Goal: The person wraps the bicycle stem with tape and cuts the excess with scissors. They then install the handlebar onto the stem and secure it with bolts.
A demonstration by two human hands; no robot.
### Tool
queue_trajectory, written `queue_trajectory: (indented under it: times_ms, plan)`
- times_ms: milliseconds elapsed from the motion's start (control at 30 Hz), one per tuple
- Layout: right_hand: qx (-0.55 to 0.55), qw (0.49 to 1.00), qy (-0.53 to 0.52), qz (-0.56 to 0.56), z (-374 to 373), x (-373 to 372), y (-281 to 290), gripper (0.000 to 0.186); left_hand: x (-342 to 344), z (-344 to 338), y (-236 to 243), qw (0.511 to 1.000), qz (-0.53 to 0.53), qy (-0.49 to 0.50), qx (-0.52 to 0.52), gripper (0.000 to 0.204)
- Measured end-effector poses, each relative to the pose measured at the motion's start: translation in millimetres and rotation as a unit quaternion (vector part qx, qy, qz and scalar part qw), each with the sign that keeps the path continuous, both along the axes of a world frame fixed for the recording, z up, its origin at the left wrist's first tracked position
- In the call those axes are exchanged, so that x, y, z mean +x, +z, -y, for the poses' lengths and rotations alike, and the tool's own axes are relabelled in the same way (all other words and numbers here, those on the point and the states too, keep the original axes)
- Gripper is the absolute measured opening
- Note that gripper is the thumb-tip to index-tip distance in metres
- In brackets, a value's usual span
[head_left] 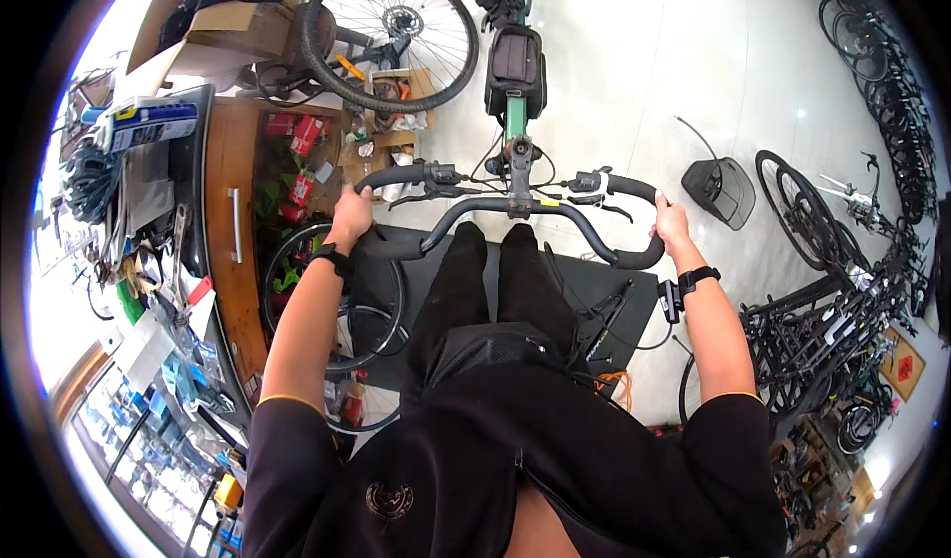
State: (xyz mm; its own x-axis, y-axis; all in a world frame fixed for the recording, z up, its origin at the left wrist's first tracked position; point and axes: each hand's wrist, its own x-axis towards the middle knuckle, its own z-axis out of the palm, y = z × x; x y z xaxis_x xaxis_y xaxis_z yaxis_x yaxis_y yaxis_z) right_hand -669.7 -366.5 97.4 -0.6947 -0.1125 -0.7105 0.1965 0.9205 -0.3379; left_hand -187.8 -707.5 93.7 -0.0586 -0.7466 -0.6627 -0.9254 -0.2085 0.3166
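A black butterfly-shaped handlebar (459,210) spans in front of my body, joined by a stem (519,170) to a green-framed bicycle (516,112). My left hand (352,214) is wrapped round its left outer bend. Opposite it, my right hand (671,220) grips the right outer bend, fingers curled and partly hidden behind the bar. Brake and shift levers (591,182) sit on the bar's forward arms, with black cables running toward the frame. A black and grey bag (515,68) rests on the top tube beyond the stem. My legs stand just below the bar, on a dark mat.
Left is a wooden cabinet (235,241), its top crowded with tools and packets. A loose wheel (390,38) and an open cardboard box (238,28) stand far left. The dark mat (619,305) holds a floor pump-like tool. Parked bicycles (822,310) line the right; a black basket (718,192) lies nearer.
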Motion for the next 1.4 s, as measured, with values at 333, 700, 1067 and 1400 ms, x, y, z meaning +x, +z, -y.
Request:
queue_trajectory:
  times_ms: [333, 700, 1067, 1400]
  plan:
    - [-0.040, 0.997, -0.024, -0.060, 2, 7, 21, 0.047, -17, -31, 44, 0.964, -0.147, 0.222, 0.019, 0.052]
    - [0.050, 0.988, 0.084, -0.120, 9, 16, 17, 0.042, -3, -34, -2, 0.987, -0.022, 0.141, -0.070, 0.050]
    - [0.063, 0.988, 0.075, -0.123, 10, 21, 15, 0.042, 6, -35, -11, 0.989, 0.009, 0.121, -0.088, 0.051]
    - [0.014, 0.960, 0.199, -0.195, 15, 8, 8, 0.059, 45, -30, 1, 0.967, -0.185, 0.127, -0.125, 0.044]
